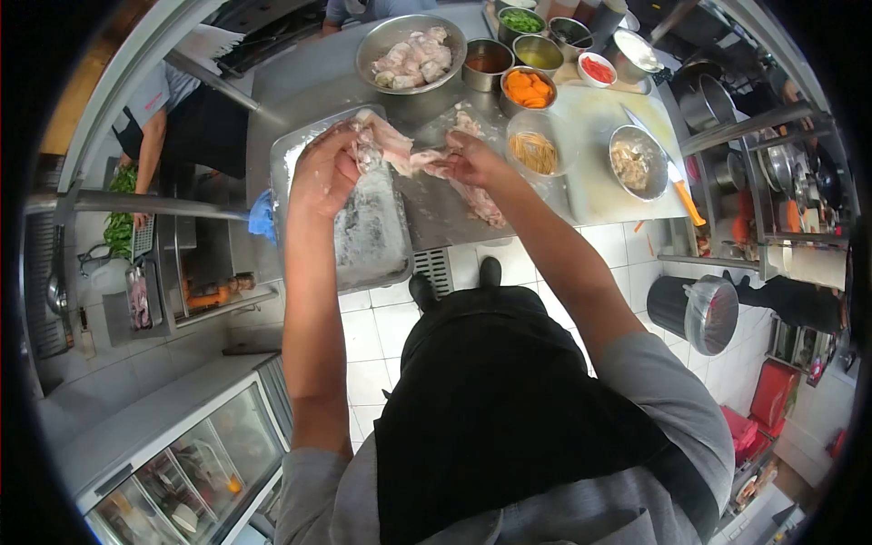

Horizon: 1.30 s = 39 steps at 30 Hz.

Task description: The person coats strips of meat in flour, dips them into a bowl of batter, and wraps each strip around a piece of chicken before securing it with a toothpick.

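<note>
A pale strip of raw meat (392, 145) stretches between my two hands above the steel table. My left hand (325, 174), dusted with white powder, grips its left end over a metal tray (400, 263) coated in white powder. Fingers of my right hand (470, 160) pinch the other end. More raw meat (481, 203) lies on the table below my right hand, partly hidden by the forearm. To the right of that hand stands a clear tub of toothpicks (534, 153). Behind the tray is a steel bowl (365, 65) of floured, rolled-looking meat pieces.
A cutting board (586, 195) at right carries a bowl of pale chopped filling (633, 165) and an orange-handled knife (683, 193). Sliced carrots (529, 89), sauces and greens sit in containers behind. A co-worker's arm (153, 150) is at left; a black bin (668, 304) stands at right.
</note>
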Each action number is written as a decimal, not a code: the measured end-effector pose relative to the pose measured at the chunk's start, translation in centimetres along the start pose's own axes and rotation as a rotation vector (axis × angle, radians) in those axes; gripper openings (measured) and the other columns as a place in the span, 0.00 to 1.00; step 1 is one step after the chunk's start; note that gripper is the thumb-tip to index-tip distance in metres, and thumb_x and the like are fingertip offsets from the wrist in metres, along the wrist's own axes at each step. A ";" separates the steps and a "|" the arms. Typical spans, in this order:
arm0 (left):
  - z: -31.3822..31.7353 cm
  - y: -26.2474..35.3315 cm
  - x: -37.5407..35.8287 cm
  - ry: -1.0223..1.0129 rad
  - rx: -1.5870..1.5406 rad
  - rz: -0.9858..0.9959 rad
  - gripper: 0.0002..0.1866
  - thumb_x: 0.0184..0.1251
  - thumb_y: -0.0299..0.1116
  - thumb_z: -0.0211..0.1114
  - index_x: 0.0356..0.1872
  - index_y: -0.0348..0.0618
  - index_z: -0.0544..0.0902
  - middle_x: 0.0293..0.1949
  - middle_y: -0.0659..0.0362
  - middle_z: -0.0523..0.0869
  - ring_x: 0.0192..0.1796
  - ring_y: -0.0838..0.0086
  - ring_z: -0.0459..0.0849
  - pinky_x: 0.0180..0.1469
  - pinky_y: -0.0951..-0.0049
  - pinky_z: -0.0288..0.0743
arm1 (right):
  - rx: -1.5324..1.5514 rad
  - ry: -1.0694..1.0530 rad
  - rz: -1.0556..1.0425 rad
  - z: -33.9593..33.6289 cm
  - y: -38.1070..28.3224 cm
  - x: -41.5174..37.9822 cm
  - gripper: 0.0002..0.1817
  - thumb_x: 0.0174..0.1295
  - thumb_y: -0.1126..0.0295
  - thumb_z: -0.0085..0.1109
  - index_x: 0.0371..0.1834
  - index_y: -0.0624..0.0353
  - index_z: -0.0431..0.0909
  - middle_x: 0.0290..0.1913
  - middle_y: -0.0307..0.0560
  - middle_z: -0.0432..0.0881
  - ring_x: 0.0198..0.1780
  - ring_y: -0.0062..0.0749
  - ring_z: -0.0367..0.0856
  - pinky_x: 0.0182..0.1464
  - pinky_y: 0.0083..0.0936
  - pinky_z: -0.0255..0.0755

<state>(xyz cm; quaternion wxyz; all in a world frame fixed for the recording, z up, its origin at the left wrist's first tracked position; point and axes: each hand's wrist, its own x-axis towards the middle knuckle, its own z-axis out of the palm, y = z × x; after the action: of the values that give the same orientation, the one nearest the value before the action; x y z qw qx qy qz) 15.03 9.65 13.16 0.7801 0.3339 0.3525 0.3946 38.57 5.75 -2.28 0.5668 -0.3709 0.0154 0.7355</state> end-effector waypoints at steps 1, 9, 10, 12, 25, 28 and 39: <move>0.1 0.9 -0.3 0.002 0.006 0.004 0.08 0.66 0.19 0.59 0.44 0.33 0.82 0.40 0.55 0.87 0.39 0.73 0.85 0.41 0.76 0.80 | -0.079 -0.039 0.031 0.0 0.0 -0.9 0.20 0.78 0.62 0.44 0.64 0.62 0.62 0.59 0.63 0.77 0.59 0.61 0.79 0.63 0.56 0.76; -0.6 5.7 -2.2 -0.031 -0.006 0.051 0.10 0.64 0.17 0.61 0.46 0.31 0.82 0.43 0.54 0.87 0.45 0.71 0.87 0.48 0.75 0.81 | -1.257 0.097 0.111 -1.0 -1.4 -3.3 0.24 0.72 0.50 0.55 0.53 0.62 0.80 0.47 0.54 0.87 0.46 0.49 0.87 0.54 0.45 0.81; -0.9 6.1 -2.4 -0.031 0.008 0.063 0.10 0.64 0.17 0.61 0.46 0.30 0.82 0.44 0.53 0.87 0.45 0.70 0.87 0.49 0.75 0.81 | -1.256 0.095 0.110 0.4 -1.9 -4.5 0.24 0.72 0.50 0.55 0.53 0.62 0.80 0.47 0.54 0.87 0.46 0.49 0.87 0.54 0.45 0.81; -1.3 6.8 -2.9 -0.025 0.023 0.081 0.11 0.64 0.17 0.61 0.47 0.29 0.81 0.44 0.52 0.87 0.46 0.70 0.87 0.50 0.75 0.81 | -1.628 0.089 -0.179 3.1 -2.0 -7.1 0.29 0.69 0.43 0.56 0.41 0.64 0.86 0.38 0.49 0.89 0.40 0.42 0.89 0.50 0.41 0.82; -9.5 5.2 -14.1 -0.135 0.351 0.109 0.13 0.70 0.18 0.55 0.53 0.32 0.81 0.45 0.49 0.87 0.38 0.74 0.86 0.37 0.75 0.80 | 0.026 -0.413 -0.021 11.4 11.5 -2.6 0.15 0.72 0.64 0.59 0.56 0.61 0.77 0.50 0.50 0.85 0.48 0.34 0.86 0.49 0.29 0.82; -12.3 2.6 -16.8 -0.122 0.616 0.060 0.13 0.71 0.19 0.56 0.54 0.34 0.81 0.46 0.51 0.87 0.39 0.74 0.86 0.36 0.75 0.80 | -0.151 -0.435 -0.119 14.1 8.4 -4.5 0.13 0.70 0.70 0.60 0.55 0.60 0.78 0.50 0.46 0.85 0.48 0.33 0.86 0.49 0.30 0.82; -9.3 4.4 -13.0 0.125 0.634 0.743 0.15 0.68 0.20 0.63 0.55 0.35 0.80 0.51 0.54 0.83 0.56 0.74 0.80 0.58 0.73 0.75 | -1.223 -0.745 -0.504 24.9 2.4 -9.2 0.14 0.70 0.67 0.62 0.53 0.63 0.80 0.44 0.38 0.85 0.44 0.17 0.78 0.50 0.19 0.73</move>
<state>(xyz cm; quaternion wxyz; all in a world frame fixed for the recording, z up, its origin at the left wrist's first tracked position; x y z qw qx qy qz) 0.09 2.93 15.49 0.4237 0.6338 0.3585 0.5387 24.12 8.38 19.96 0.3788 -0.3383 -0.6728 0.5380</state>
